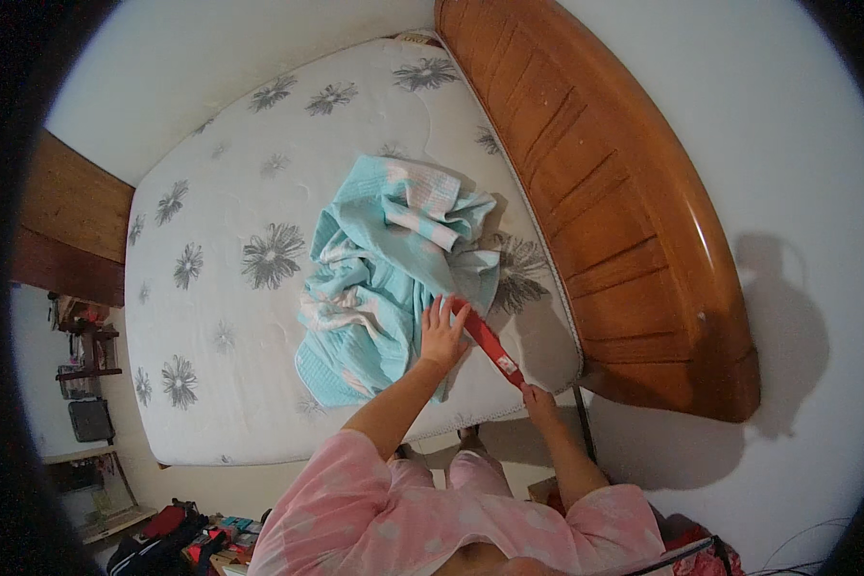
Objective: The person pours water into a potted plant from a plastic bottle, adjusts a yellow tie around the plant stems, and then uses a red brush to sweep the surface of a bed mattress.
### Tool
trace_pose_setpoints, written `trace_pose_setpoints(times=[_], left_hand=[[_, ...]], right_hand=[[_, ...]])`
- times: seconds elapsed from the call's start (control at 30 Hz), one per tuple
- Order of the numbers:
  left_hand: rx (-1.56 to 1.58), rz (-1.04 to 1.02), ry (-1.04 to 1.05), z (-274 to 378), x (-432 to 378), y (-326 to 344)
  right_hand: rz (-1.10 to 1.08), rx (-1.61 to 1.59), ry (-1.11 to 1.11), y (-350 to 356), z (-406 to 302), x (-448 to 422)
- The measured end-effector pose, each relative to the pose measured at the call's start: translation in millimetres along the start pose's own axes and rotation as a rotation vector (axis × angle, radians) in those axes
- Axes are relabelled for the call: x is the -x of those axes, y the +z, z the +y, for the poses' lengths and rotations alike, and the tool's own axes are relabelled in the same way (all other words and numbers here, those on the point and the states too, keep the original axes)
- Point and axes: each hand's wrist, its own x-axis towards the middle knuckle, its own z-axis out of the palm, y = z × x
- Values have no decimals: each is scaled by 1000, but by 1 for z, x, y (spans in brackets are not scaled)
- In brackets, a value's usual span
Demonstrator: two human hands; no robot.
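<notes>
My right hand (540, 405) grips the narrow lower end of a long red handled tool (484, 334), which has a small white patch near its handle. From there the tool slants up and left over the mattress; its underside is hidden. At its far end is my left hand (444, 340), fingers spread and the fingertips against or just over the red surface. Beneath and beyond that hand lies a crumpled turquoise and pale pink blanket (381, 266), heaped in loose folds on a white mattress (223, 302) with grey flower prints.
A brown wooden headboard (583, 187) runs along the mattress's right side. At far left stands a wooden cabinet (79, 216), with a small shelf (90, 353) below it. Bags (162, 533) and assorted items are piled at lower left. Loose cables (799, 547) lie at lower right.
</notes>
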Motion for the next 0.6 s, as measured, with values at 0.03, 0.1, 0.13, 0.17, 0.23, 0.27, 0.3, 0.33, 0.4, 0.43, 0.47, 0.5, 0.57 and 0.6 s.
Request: trace_pose_setpoints(times=[0.03, 0.1, 0.13, 0.17, 0.23, 0.27, 0.3, 0.33, 0.4, 0.43, 0.47, 0.5, 0.57, 0.6], left_hand=[[-89, -56, -5, -4, -13, 6], [-176, -117, -3, -14, -34, 15], [-213, -118, -26, -17, -45, 17], [-248, -121, -45, -20, -54, 17], [-288, -209, -88, -28, -65, 19], [-334, -280, -136, -39, -67, 30], [-377, -353, -182, -49, -69, 37], [-344, -388, -241, -55, -70, 36], [-355, -390, -258, -90, -71, 58], [-376, -402, -270, -101, -72, 59], [-369, -359, -229, -114, -71, 59], [-364, -363, -214, -117, -73, 47], [-139, -442, -246, -119, -75, 13], [-122, -364, -247, -137, -63, 4]], right_hand=[[-6, 0, -7, -3, -4, 2], [-17, -85, 63, -3, -6, 8], [-12, -90, 68, 5, 6, 7], [89, -175, 74, 18, 27, 4], [191, -255, 82, 19, 31, 1], [258, -432, 109, 16, 34, 5], [328, -607, 138, 12, 30, 9], [338, -605, 141, 6, 31, 12], [343, -603, 198, -6, 28, 18], [346, -598, 197, -9, 18, 22], [338, -489, 216, -13, 7, 24], [343, -389, 248, -13, -1, 27], [328, -234, 345, 1, 4, 14], [287, -68, 418, 9, 0, 6]])
